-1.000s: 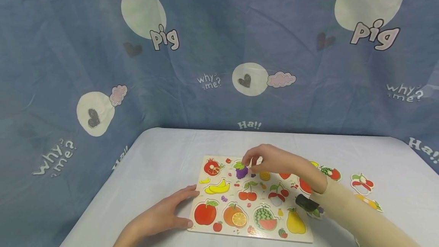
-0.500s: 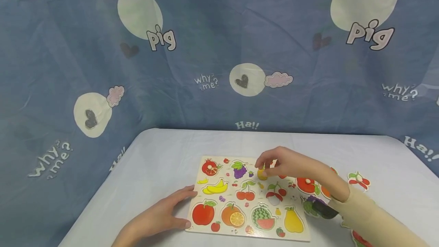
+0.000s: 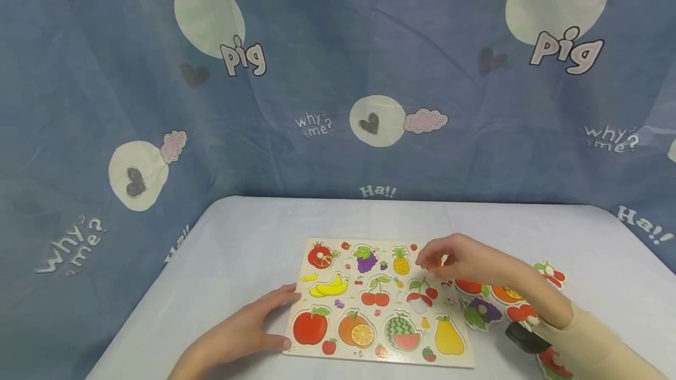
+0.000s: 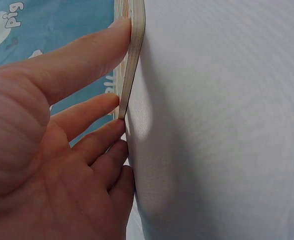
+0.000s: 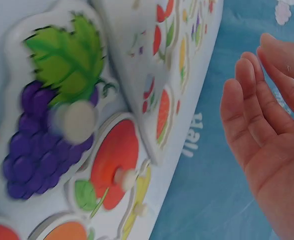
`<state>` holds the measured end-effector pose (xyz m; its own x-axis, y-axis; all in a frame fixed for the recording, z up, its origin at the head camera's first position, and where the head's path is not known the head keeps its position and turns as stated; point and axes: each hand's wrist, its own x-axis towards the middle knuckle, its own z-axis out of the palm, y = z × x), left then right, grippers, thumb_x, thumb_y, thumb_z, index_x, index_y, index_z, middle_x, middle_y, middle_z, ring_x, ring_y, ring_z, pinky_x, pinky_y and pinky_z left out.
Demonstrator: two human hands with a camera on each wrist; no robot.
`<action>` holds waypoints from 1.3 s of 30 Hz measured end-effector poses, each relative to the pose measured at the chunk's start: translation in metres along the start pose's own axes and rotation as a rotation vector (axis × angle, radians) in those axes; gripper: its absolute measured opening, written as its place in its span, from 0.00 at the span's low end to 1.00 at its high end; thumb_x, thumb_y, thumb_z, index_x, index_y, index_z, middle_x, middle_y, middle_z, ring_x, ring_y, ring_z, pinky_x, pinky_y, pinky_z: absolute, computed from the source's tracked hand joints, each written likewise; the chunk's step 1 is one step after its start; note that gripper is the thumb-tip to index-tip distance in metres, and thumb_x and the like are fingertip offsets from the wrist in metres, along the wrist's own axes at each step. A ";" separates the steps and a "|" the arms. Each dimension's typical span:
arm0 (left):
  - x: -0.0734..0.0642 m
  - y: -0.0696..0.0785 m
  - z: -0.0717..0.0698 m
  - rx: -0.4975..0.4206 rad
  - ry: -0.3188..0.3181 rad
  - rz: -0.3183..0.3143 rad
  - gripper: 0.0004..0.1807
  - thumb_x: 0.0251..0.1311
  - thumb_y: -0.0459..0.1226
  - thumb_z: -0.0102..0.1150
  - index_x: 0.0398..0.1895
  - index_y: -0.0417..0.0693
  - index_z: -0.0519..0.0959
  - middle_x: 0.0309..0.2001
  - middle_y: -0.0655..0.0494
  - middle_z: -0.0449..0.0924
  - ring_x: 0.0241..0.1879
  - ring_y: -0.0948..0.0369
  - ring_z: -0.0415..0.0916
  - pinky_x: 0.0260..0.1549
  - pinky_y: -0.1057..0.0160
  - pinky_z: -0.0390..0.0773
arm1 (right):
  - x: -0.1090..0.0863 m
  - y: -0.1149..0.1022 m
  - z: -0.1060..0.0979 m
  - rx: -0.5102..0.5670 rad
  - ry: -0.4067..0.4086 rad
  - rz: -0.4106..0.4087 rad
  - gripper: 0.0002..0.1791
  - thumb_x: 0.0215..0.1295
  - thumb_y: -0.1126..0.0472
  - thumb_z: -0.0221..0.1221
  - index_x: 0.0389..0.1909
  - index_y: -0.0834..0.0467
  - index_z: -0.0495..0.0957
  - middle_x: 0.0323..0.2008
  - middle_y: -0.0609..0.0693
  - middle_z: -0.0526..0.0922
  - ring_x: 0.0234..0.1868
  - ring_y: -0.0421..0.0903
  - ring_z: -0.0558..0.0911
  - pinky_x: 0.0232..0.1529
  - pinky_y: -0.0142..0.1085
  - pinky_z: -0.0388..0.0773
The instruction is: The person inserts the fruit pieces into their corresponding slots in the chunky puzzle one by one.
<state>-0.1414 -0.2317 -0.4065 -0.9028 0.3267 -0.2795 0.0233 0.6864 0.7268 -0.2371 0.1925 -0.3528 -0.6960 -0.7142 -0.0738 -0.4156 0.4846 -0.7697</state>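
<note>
A fruit puzzle board (image 3: 382, 312) lies on the white table, printed with bananas, a pineapple, cherries, a pear and other fruit. My left hand (image 3: 250, 324) touches its left edge with thumb and fingertips spread; in the left wrist view the thumb (image 4: 82, 60) rests at the board's wooden edge (image 4: 133, 60). Over the upper right corner hovers my right hand (image 3: 465, 260), fingers bent loosely and nothing visible between them. It partly hides the picture there. Seen from the right wrist, the right hand (image 5: 271, 115) is apart from the grape piece (image 5: 52, 135).
Several knobbed fruit pieces lie to the board's right, among them grapes (image 3: 482, 312), an orange (image 3: 504, 294) and cherries (image 3: 551, 274). A dark wrist-worn device (image 3: 527, 339) overlaps some pieces. Behind the table hangs a blue printed cloth (image 3: 296, 151).
My right hand has moved right along the board's top row, from the grapes past the pineapple, uncovering both. The left hand has stayed at the left edge.
</note>
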 end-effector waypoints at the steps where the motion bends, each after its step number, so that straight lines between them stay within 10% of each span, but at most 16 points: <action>1: 0.000 0.000 0.000 0.001 0.003 0.004 0.44 0.43 0.46 0.77 0.68 0.60 0.70 0.73 0.50 0.59 0.70 0.44 0.55 0.62 0.33 0.60 | -0.002 0.001 0.000 0.001 0.003 0.000 0.12 0.64 0.64 0.65 0.49 0.57 0.82 0.44 0.52 0.83 0.41 0.46 0.79 0.44 0.34 0.81; 39: 0.001 -0.002 0.000 0.020 0.007 0.002 0.44 0.43 0.45 0.77 0.68 0.61 0.70 0.73 0.50 0.59 0.69 0.46 0.57 0.61 0.35 0.63 | -0.078 0.052 0.008 -0.024 0.015 -0.073 0.10 0.63 0.68 0.63 0.42 0.52 0.84 0.38 0.44 0.85 0.35 0.41 0.78 0.32 0.32 0.77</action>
<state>-0.1426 -0.2331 -0.4080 -0.9056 0.3239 -0.2737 0.0338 0.6984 0.7149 -0.1997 0.2693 -0.3926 -0.6722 -0.7403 -0.0087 -0.4788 0.4436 -0.7576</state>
